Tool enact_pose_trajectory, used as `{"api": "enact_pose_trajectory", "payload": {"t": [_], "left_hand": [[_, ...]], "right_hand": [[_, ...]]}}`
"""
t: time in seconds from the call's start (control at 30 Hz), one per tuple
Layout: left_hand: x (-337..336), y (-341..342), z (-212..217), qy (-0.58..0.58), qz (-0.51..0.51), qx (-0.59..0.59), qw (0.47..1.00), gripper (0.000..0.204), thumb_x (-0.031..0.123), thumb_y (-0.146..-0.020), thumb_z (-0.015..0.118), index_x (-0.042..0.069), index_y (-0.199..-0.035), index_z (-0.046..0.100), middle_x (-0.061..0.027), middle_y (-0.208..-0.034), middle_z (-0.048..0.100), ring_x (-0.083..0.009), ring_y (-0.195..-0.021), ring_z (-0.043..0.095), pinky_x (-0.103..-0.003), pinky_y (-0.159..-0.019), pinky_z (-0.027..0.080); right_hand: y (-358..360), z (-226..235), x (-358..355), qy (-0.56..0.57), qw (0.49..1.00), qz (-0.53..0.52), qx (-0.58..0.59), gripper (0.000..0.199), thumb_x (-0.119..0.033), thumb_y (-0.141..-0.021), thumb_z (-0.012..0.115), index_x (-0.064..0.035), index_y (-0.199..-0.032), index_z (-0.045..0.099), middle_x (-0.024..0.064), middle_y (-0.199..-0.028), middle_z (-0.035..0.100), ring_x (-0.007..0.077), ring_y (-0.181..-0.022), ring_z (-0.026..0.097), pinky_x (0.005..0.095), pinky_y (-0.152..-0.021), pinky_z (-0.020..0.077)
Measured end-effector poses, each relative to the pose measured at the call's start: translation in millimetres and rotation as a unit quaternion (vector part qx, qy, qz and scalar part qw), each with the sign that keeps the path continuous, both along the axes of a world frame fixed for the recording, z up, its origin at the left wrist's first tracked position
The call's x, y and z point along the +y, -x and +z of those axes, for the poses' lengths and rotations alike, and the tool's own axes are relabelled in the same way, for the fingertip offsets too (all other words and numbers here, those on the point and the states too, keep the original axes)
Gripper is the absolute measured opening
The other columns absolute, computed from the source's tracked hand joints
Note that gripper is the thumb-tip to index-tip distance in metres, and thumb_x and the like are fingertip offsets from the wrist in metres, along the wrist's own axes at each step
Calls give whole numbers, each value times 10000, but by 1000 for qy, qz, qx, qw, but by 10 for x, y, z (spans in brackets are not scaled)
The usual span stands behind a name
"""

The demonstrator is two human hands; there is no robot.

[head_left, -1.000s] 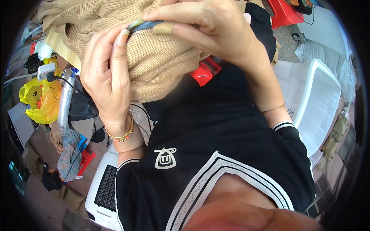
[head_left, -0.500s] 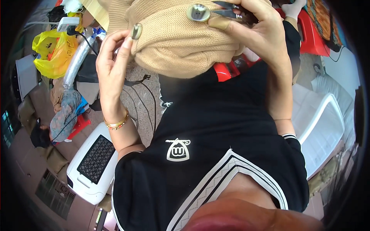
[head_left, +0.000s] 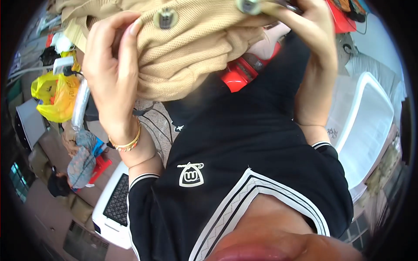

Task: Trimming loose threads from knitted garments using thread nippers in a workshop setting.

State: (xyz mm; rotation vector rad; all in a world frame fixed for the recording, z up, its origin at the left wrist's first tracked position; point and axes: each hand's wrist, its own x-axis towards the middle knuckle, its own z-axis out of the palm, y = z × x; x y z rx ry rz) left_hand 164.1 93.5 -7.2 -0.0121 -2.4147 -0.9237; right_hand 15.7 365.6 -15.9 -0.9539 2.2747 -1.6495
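Note:
A tan knitted cardigan (head_left: 187, 56) hangs bunched in front of my chest, running up past the top edge. Two pale round buttons are on it: one button (head_left: 166, 18) beside my left fingertips, another button (head_left: 249, 6) close to my right thumb. My left hand (head_left: 111, 65) grips the knit at its left side, thumb and fingers closed on a fold. My right hand (head_left: 307, 26) is closed at the upper right, its thumb by the cardigan's edge. Only a dark glint of the scissors (head_left: 291, 6) shows in it; the blades are hidden.
Below the cardigan is a red plastic stool (head_left: 238, 75). A white translucent bin (head_left: 363, 130) stands to my right. At left are a yellow plastic bag (head_left: 54, 98), a white case with black mesh (head_left: 114, 206), loose black cables (head_left: 159, 117) and a seated person (head_left: 82, 161).
Both hands have moved the cardigan up and, on its left side, leftward. The buttons have shifted, and the scissor blades have gone from sight. My view has turned slightly.

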Motion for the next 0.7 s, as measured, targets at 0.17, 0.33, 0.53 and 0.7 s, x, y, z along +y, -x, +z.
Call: {"api": "enact_pose_trajectory", "payload": {"t": [0.17,0.33,0.53,0.7], "left_hand": [[163,-36,50,171,75,76,979,138,-20,-877,738,21,-1008,725,-102,-975,681,-201,-843,648,-296,-748,522],[334,-107,-33,34,81,-15,996,243,71,-808,856,23,-1015,739,-66,-931,657,-128,-745,613,-257,-673,517],[311,-122,-10,33,118,-19,992,235,82,-813,854,19,-1004,733,-62,-927,659,-138,-784,634,-255,-702,525],[288,-153,54,56,103,-55,992,207,59,-824,835,16,-997,729,-64,-918,664,-138,-797,641,-255,-714,533]], "right_hand": [[-151,-295,-257,27,998,-16,48,293,-47,-865,748,1,-1141,661,92,-1053,662,148,-919,652,286,-808,535],[-157,-291,-457,263,956,74,104,343,11,-838,706,-7,-1178,661,129,-1084,628,195,-903,661,279,-810,543],[-307,18,-241,10,985,-4,173,329,20,-820,697,-5,-1148,685,99,-978,642,185,-856,625,286,-740,504],[-385,134,-307,47,990,10,130,334,-20,-843,761,-1,-1171,701,88,-927,647,192,-849,617,282,-753,497]]}}
